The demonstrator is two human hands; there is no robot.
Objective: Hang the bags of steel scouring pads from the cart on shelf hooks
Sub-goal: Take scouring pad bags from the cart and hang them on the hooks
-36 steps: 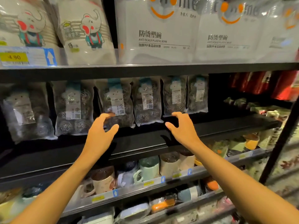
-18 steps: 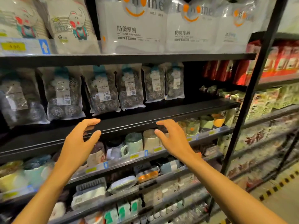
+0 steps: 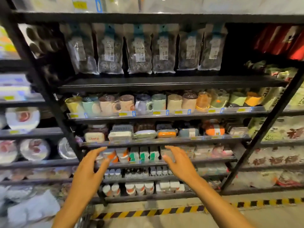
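Two bare forearms reach in from the near edge, and both hands are empty. The left hand (image 3: 87, 176) is wide: fingers spread and gently curved, thumb well out to the side, gripping nothing. The right hand (image 3: 181, 167) mirrors it just to the right, fingers fanned and slightly bent, thumb apart, nothing in it either. They float side by side with a gap between them, in front of the lower shelves. Neither touches a product or a shelf edge that I can see.

Below them, a strip of yellow-and-black striped tape (image 3: 148, 212) runs across the pale floor. Beyond the hands, low down, stand small white containers with orange bands (image 3: 139, 188). Higher and farther, a row of pastel ceramic mugs (image 3: 158, 102) lines one shelf, with price tags along its front edge. Above the mugs runs a black metal shelf board (image 3: 164, 83).

And there, farthest and highest, is the stock: clear plastic bags of grey steel scouring pads (image 3: 139, 50), six in a tidy row. They hang side by side by teal header cards under the top black shelf (image 3: 148, 18), well above both hands. The far left is motion-blurred, so the goods there are hard to read.
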